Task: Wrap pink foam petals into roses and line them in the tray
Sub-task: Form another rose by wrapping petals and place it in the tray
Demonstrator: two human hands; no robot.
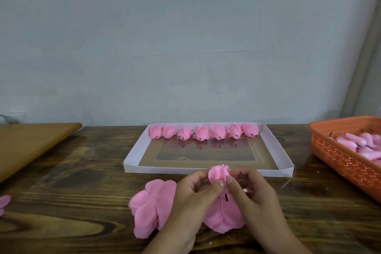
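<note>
A pink foam rose (218, 173) is held just in front of the white tray (136, 155). My left hand (193, 196) pinches it from the left and my right hand (252, 192) pinches it from the right, thumbs meeting at its base. A short dark stem (226, 198) hangs below my fingers. Flat pink petals (152, 204) lie stacked on the table under and left of my hands. Several finished roses (203, 132) stand in a row along the tray's far wall.
An orange perforated basket (340, 156) with pink buds stands at the right. A light wooden board (26, 146) lies at the far left. A stray pink petal (3, 202) shows at the left edge. A grey wall rises behind the dark wooden table (72, 181).
</note>
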